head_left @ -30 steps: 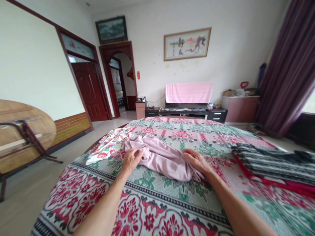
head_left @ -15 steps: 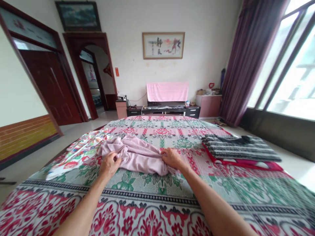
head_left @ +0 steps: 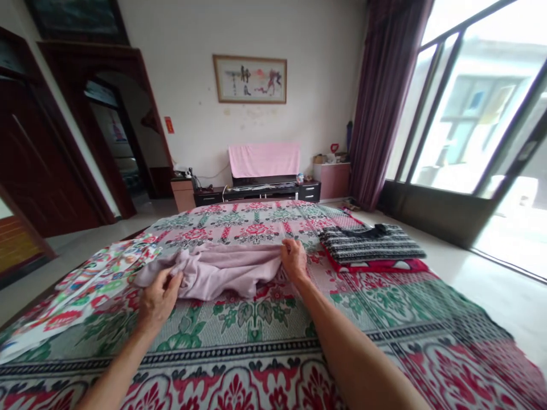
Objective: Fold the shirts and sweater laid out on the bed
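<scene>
A crumpled pale pink garment [head_left: 226, 270] lies stretched sideways across the patterned bedspread [head_left: 252, 324]; its exact kind cannot be made out. My left hand [head_left: 159, 293] pinches bunched cloth near its left end, with thumb and fingers closed on it. At the opposite end, my right hand [head_left: 294, 257] grips the edge and holds it slightly raised. Some of the cloth left of my left hand lies loose. Folds hide the garment's shape.
To the right lie folded clothes, a black-and-white striped knit [head_left: 371, 244] on top of a red piece [head_left: 384, 266]. A white printed garment [head_left: 85, 285] is spread at the left. Beyond the bed stands a low cabinet [head_left: 310, 192] with a screen under a pink cloth [head_left: 265, 159].
My right hand has drawn its end of the garment rightward and up, leaving the cloth longer and straighter. My left hand keeps its grip. The view has turned to the right.
</scene>
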Motion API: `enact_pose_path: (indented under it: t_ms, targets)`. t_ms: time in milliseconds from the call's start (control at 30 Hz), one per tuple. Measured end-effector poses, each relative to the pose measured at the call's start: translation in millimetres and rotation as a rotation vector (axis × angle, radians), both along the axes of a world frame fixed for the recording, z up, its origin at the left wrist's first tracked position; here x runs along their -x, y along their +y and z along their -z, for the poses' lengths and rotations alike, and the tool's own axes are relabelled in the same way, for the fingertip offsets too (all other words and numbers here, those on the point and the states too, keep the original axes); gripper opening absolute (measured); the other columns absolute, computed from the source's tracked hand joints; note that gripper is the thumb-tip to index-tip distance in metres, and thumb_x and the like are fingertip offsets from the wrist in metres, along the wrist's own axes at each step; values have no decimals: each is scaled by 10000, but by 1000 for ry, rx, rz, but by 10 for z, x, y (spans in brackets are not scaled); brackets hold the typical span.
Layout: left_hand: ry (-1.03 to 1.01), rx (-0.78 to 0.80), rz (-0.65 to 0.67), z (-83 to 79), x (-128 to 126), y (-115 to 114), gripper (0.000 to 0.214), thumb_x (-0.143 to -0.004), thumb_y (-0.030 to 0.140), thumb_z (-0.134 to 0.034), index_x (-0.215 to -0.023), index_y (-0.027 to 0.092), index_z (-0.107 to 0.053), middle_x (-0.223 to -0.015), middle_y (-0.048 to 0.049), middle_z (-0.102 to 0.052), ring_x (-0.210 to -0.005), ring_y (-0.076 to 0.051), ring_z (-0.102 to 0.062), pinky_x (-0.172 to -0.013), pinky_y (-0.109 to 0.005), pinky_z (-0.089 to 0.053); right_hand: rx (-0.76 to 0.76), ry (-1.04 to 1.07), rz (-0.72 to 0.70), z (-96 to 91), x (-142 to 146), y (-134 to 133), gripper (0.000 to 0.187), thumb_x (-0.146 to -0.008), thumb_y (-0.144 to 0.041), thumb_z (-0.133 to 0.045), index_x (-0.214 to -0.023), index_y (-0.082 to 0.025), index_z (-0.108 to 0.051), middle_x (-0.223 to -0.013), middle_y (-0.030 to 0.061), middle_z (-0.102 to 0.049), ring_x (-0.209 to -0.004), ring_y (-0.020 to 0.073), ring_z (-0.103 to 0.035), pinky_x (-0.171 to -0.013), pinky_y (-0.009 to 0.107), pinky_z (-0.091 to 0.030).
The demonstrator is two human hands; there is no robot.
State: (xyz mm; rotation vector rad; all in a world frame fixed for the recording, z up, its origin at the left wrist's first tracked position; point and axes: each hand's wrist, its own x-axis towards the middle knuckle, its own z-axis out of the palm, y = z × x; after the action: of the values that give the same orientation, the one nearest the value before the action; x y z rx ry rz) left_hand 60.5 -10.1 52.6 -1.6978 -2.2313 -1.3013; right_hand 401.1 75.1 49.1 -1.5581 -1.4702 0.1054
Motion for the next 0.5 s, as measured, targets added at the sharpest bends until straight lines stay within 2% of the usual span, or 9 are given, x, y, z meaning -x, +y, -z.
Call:
enact_pose_path:
  t_ms: [100,167,267,367,433,500]
  targets:
    - [52,3,24,60,2,4,316,-784,476,-495,-898,235,-665,-742,-36,-680,-726,-204,-618,-619,-245,-402,-31,-35,25,0,-16,-20,304,-821,-170,-454,-1061,-185,-640,-1067,112,-609,-1003,248,-538,-903,371,-400]
    - [70,-3,17,90,13,9,305,-789,470,-495,-873,233,-669,-745,-44,-685,-722,-206,-615,-621,-247,-397,-112,-74,-60,-40,50,-67,293,-813,-158,-460,-1046,-196,-633,-1071,96,-620,-1003,236,-541,-922,367,-393]
    - [64,-9,7,94,19,9,318,-803,455,-477,-884,216,-671,-752,-60,-685,-731,-209,-612,-632,-254,-395,-167,-144,-319,-124,219,-188,256,-827,-142,-438,-980,-217,-628,-973,54,-646,-933,186,-571,-883,299,-414]
    - [14,2,-36,59,33,-2,329,-809,448,-462,-874,201,-670,-721,-59,-665,-721,-206,-596,-634,-261,-392,-126,-237,-602,-193,396,-342,197,-847,-184,-455,-930,-210,-631,-878,33,-652,-824,154,-589,-798,250,-435]
    - [-45,4,-69,35,67,-6,336,-813,459,-452,-834,200,-665,-678,-43,-638,-690,-196,-575,-623,-262,-387,-100,-316,-761,-211,492,-429,160,-839,-242,-508,-924,-196,-634,-858,38,-655,-803,159,-591,-773,254,-442]
    - [-117,-20,-80,23,124,0,355,-816,483,-442,-781,199,-652,-638,-22,-604,-661,-182,-548,-613,-260,-385,-118,-390,-860,-199,560,-480,211,-804,-314,-581,-959,-182,-634,-900,59,-656,-849,182,-589,-804,283,-445]
